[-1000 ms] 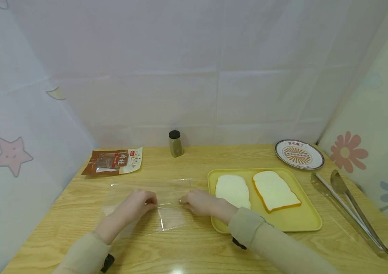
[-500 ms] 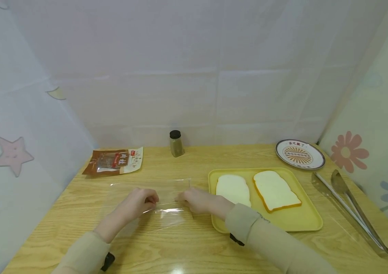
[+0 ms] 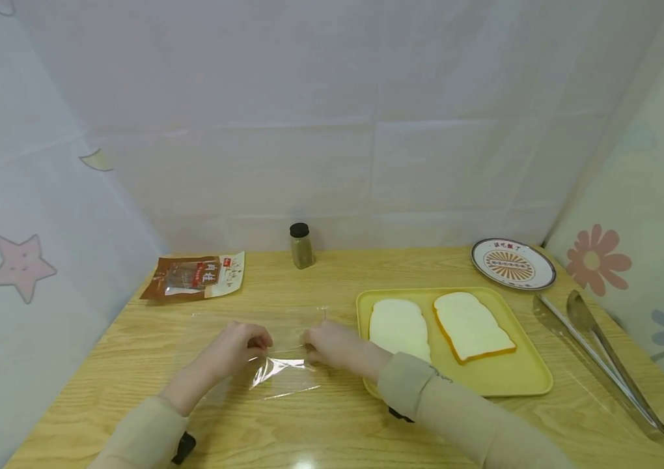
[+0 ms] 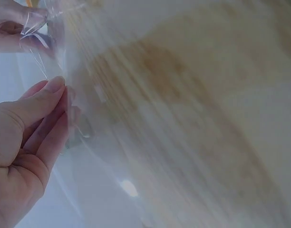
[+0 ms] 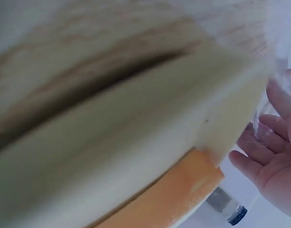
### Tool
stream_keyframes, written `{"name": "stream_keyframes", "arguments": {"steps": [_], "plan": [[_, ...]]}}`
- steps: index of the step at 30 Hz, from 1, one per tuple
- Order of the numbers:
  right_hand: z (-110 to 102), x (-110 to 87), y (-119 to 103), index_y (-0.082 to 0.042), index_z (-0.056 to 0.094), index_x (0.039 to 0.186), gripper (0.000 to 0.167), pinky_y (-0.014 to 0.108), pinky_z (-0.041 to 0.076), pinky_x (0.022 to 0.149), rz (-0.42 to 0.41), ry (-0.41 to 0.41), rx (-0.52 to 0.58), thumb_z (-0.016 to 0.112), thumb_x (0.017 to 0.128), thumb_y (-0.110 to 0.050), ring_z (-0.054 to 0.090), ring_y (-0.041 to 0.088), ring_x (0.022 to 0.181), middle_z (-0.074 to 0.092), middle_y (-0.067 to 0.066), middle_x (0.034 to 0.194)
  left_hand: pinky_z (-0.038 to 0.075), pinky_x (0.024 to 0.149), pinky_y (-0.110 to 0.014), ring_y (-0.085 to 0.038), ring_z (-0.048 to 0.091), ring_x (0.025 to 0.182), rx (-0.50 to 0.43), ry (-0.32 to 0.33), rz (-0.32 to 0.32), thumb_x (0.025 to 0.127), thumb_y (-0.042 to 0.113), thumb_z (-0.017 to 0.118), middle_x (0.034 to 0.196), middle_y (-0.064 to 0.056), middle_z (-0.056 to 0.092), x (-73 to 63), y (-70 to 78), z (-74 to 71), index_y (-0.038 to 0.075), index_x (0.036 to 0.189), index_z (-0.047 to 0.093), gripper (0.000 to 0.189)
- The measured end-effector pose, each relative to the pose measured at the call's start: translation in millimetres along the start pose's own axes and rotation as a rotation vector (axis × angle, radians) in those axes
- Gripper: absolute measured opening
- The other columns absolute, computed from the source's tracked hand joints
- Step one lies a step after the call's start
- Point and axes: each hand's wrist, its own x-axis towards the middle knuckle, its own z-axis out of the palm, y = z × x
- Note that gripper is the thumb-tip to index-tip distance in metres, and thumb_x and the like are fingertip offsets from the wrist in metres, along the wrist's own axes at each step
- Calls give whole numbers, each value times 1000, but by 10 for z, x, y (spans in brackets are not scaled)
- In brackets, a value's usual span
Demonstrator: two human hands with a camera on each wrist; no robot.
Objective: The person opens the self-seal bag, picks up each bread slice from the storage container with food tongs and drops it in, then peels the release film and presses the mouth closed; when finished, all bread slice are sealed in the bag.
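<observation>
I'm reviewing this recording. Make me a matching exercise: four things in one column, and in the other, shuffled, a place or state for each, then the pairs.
Things
1. jar
2. bread slices
3. tongs
4. clear plastic

Places and states
A. held by the left hand and the right hand
B. upright, with a black lid
C. metal, lying right of the tray
D. on the yellow tray

Pairs: 1-B, 2-D, 3-C, 4-A

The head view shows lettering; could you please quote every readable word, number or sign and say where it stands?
"肉桂": brown packet; its smaller print is unreadable.
"吃飯了": plate, upper rim; the preceding character and lower-rim print are blurred.
Right sleeve: marks too small.
</observation>
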Motion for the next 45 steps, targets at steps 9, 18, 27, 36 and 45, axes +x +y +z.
{"name": "stream_keyframes", "arguments": {"steps": [9,18,27,36,45], "plan": [[-24,-41,-80,-7,57,123,74,32,47,99,34,-178,-153,66,76,-63,55,18,118,53,8,133,55,63,-21,-7,63,68,18,12,7,75,-5,72,74,-5,70,6,-22,9,3,84,70,12],[-125,-147,-126,-23,16,152,102,54,21,117,163,-330,-18,64,74,-68,16,23,146,15,7,158,52,62,-19,-4,55,69,84,6,65,79,-5,68,77,-2,61,-27,0,3,1,88,72,11],[-171,-176,-142,-27,11,153,102,55,15,118,185,-357,14,64,75,-66,12,23,147,9,7,159,55,62,-22,-10,62,68,137,-25,111,82,-2,65,75,-3,67,-34,14,19,4,78,68,8],[-162,-169,-121,-30,8,152,104,58,17,116,182,-356,-5,65,73,-67,12,22,147,8,6,160,55,62,-20,-10,64,69,113,-57,30,82,-1,67,78,-5,71,-16,53,-3,3,84,72,6],[-162,-169,-128,-31,8,152,107,58,16,116,196,-369,-11,67,71,-68,12,21,147,9,5,160,51,56,-18,-6,57,61,128,-79,63,78,-5,68,70,-4,67,4,50,-33,2,78,72,7]]}}
